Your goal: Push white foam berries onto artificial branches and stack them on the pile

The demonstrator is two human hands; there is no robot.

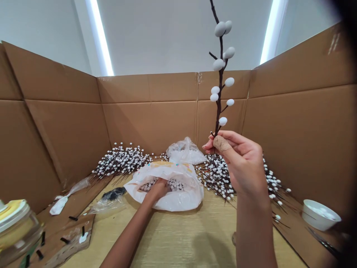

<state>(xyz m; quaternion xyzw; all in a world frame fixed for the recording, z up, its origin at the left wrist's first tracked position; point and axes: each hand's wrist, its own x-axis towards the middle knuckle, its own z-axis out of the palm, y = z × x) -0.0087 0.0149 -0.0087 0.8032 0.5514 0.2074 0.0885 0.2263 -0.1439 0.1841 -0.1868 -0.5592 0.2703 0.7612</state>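
Note:
My right hand (241, 158), with a tan bandage on the thumb, pinches the lower end of an artificial berry branch (219, 80). The branch stands upright, dark brown, with several white oval berries on short side twigs. My left hand (159, 189) reaches into an open white plastic bag (178, 201) full of small white balls (176, 184). Its fingers are buried among the balls, so what they hold is hidden.
Finished-looking berry branches lie in piles at left (121, 160) and right (219, 175). Behind the bag sits a clear bag (186, 150). A white bowl (320, 214) and scissors (325, 240) are at right, a yellow-lidded jar (18, 227) at left. Cardboard walls (173, 115) surround the table.

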